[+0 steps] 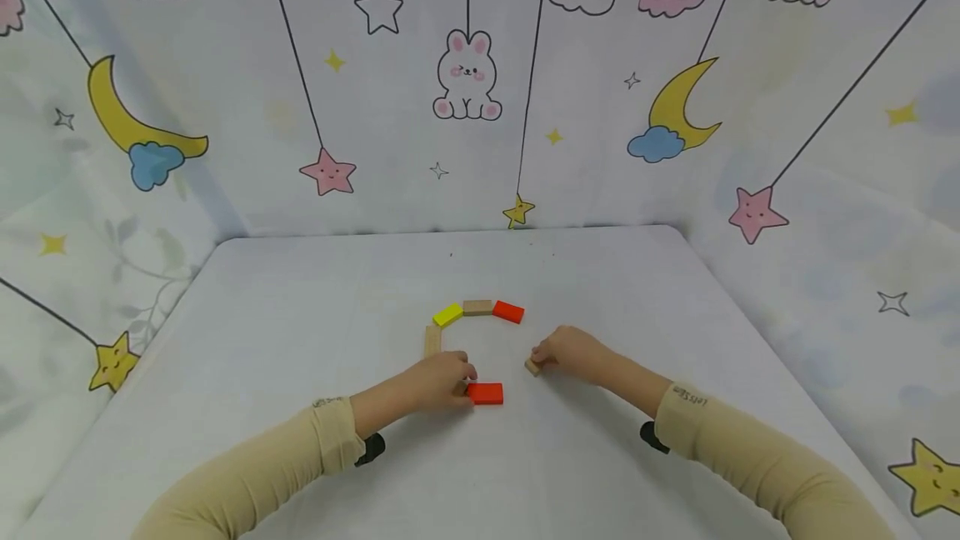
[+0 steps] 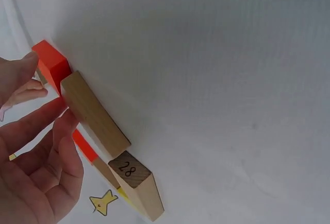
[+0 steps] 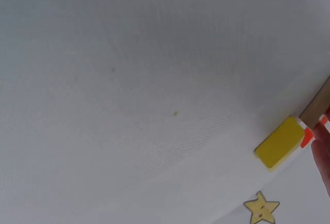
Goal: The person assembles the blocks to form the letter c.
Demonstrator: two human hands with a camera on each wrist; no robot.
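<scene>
A ring of flat wooden blocks is shown part-laid on the white desk (image 1: 300,332). At the far side a yellow block (image 1: 447,314), a plain block (image 1: 477,307) and a red block (image 1: 508,312) are set end to end in an arc; a second plain block (image 1: 432,340) runs down the left flank.

The left hand (image 1: 442,377) is placed at the near-left corner, its fingers curled against the left end of a near red block (image 1: 486,393). In the left wrist view the fingertips (image 2: 62,123) are seen beside a plain block (image 2: 94,113) that abuts a red one (image 2: 50,64), with a block stamped 28 (image 2: 136,183) next in line; whether the grip is closed on a block or merely pressing it cannot be told.

The right hand (image 1: 573,352) is closed over a small plain block (image 1: 532,367) at the ring's right side, pinched at the fingertips and touching the desk.

The gap between the far red block and the right hand's block is judged to be unfilled. The step is best done if each block is lowered flat, slid until its end meets its neighbour, and angled to carry the curve, while the neighbour is steadied so that the arc is not nudged out of line.
</scene>
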